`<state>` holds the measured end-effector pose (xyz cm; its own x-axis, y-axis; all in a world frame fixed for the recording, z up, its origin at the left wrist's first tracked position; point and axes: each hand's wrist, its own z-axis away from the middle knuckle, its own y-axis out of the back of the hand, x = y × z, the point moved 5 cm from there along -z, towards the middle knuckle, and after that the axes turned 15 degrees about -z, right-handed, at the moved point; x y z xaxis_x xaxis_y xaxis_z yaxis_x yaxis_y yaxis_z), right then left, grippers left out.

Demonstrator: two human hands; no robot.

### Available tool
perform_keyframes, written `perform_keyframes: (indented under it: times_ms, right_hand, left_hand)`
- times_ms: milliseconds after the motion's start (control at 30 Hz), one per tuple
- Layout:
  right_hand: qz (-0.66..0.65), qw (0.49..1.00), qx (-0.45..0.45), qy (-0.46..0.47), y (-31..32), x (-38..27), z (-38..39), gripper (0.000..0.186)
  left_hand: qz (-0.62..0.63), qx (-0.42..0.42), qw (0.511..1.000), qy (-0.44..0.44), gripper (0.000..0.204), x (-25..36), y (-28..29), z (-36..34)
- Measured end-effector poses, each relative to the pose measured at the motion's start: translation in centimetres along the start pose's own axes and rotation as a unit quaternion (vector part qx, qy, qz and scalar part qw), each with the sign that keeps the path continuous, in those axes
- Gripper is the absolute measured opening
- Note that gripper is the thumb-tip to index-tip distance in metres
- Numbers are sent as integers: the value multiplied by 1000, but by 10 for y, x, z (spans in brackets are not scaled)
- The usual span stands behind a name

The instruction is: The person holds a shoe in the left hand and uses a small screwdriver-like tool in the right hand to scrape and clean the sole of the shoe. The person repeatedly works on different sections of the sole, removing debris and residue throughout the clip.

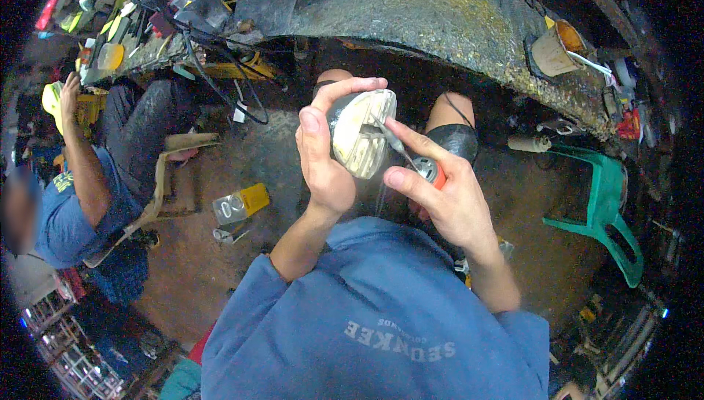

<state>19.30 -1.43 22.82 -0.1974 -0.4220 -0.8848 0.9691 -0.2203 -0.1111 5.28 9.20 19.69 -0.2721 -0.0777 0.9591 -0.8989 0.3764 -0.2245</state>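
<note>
Cream and ribbed, the oval piece (359,143) sits just above the centre of the frame, snug in the left hand (326,165), thumb and fingers wrapped around its left side and top! And at its right edge, the right hand (456,191) grips an orange-and-grey cylindrical tool (431,170), slim metal shaft angled towards the grooved face. Middle right, a green plastic chair (605,213).

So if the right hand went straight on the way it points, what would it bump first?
Probably the pale, grooved piece in the left hand: the right hand and its tool both aim that way. They may be touching it, but depth is hard to tell.
</note>
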Motion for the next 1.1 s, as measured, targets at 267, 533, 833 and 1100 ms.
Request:
perform_keyframes:
  times_ms: [267, 533, 833, 1100]
  right_hand:
    - [79, 989, 73, 104, -4, 1, 2, 71]
    - [154, 975, 100, 121, -7, 6, 7, 72]
    - [227, 949, 68, 206, -10, 4, 6, 77]
    - [205, 952, 74, 218, -4, 5, 2, 74]
  left_hand:
    - [-47, 48, 998, -15, 81, -1, -7, 4]
    - [-59, 54, 997, 3, 79, -6, -8, 6]
    - [-26, 37, 999, 30, 82, -6, -6, 8]
    - [-25, 37, 998, 36, 85, -4, -10, 8]
